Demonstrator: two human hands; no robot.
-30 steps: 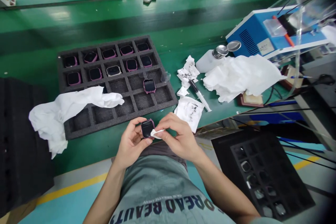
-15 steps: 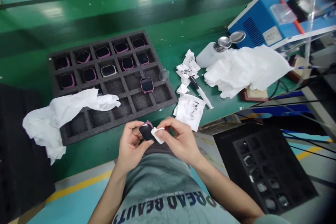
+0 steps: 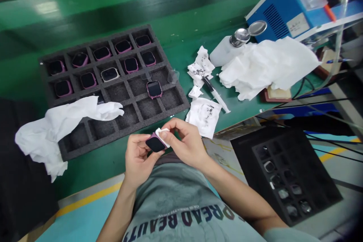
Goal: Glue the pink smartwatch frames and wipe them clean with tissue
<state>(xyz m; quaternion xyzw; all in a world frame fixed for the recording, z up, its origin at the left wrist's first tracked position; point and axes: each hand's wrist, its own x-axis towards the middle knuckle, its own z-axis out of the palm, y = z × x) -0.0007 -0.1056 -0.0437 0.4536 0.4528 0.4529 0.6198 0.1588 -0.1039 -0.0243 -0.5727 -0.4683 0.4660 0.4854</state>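
My left hand (image 3: 139,157) is closed on the edges of a purple-framed smartwatch case (image 3: 155,144), its dark screen facing up. In my right hand (image 3: 185,140) a small folded white wipe (image 3: 163,137) is pinched between thumb and fingers. The wipe presses against the upper right edge of the watch case. Both hands are close together in front of my shirt, just below the black foam tray (image 3: 133,130). Another purple watch case (image 3: 154,89) rests across the tray's dividers.
Several watch cases sit in the tray's back rows. Crumpled white cloth (image 3: 61,121) covers its left front. To the right lie a black-stained wipe (image 3: 203,115), a syringe (image 3: 217,95), a dispenser bottle (image 3: 222,52), more white cloth (image 3: 258,70) and a blue machine (image 3: 279,15). A second foam tray (image 3: 312,170) stands lower right.
My right hand has moved the wipe from the watch case's right side up to its upper right edge. The case has turned slightly, and the whole view has shifted a little.
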